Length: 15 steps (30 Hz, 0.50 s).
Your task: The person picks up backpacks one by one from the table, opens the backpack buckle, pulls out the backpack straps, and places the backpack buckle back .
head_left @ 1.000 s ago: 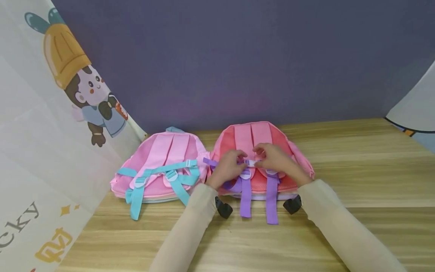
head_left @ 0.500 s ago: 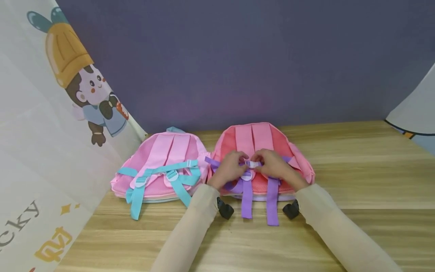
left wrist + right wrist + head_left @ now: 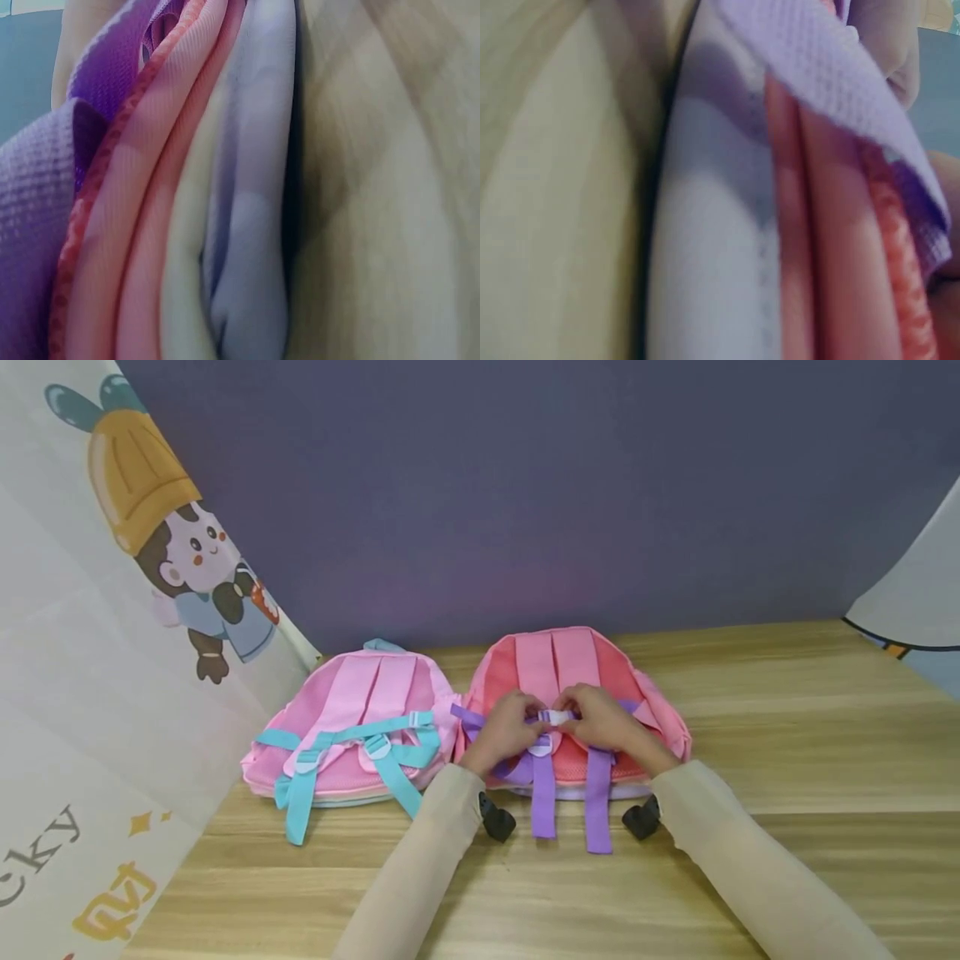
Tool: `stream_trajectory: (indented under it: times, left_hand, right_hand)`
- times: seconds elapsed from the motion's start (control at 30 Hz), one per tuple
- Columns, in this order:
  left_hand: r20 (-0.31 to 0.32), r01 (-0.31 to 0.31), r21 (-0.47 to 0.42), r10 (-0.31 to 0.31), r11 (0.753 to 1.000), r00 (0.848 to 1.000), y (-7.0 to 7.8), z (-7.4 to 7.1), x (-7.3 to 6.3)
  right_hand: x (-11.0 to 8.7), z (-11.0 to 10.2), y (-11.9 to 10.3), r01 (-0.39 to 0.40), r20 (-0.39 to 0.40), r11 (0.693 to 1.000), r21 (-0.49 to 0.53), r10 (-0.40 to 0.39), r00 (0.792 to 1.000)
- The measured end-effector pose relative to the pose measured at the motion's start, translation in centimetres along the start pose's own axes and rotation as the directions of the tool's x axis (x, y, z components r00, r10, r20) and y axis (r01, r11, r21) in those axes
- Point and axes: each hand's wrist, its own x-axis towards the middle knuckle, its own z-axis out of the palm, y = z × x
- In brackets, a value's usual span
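Note:
In the head view a coral-pink backpack [image 3: 576, 653] lies with its shoulder straps facing up. Across its middle runs a purple chest strap with a white buckle [image 3: 557, 717]. My left hand [image 3: 512, 727] pinches the left end of that buckle where the purple webbing meets it. From the other side, my right hand [image 3: 602, 720] pinches the buckle's right end. Two purple strap tails [image 3: 598, 802] hang over the front edge. Both wrist views look along the bag's side; the purple webbing [image 3: 34, 225] is close in the left one, and fingers [image 3: 889, 37] show at the right one's edge.
A light-pink backpack [image 3: 330, 693] with turquoise straps [image 3: 303, 793] lies against the left side of the coral one. Both are on a wooden table [image 3: 787, 735]. Behind stands a dark blue-grey wall [image 3: 525, 485]; at left hangs a white printed curtain [image 3: 90, 693].
My right hand has come down and inward, its raised fingers now bunched at the buckle. The left hand stays almost in place, and both backpacks lie as before.

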Motion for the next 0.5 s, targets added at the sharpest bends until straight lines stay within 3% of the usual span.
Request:
stream_trajectory:
  times: [0.3, 0.5]
  left_hand:
    - [-0.006, -0.035, 0.057, 0.035, 0.998, 0.999, -0.02, 0.52, -0.11]
    - [-0.024, -0.046, 0.016, 0.047, 0.999, 0.999, -0.36, 0.63, -0.28]
  right_hand:
    - [-0.21, 0.14, 0.52, -0.008, -0.039, 1.0, 0.003, 0.008, 0.999]
    - [-0.25, 0.62, 0.91, -0.006, -0.089, 1.0, 0.02, 0.008, 0.996]
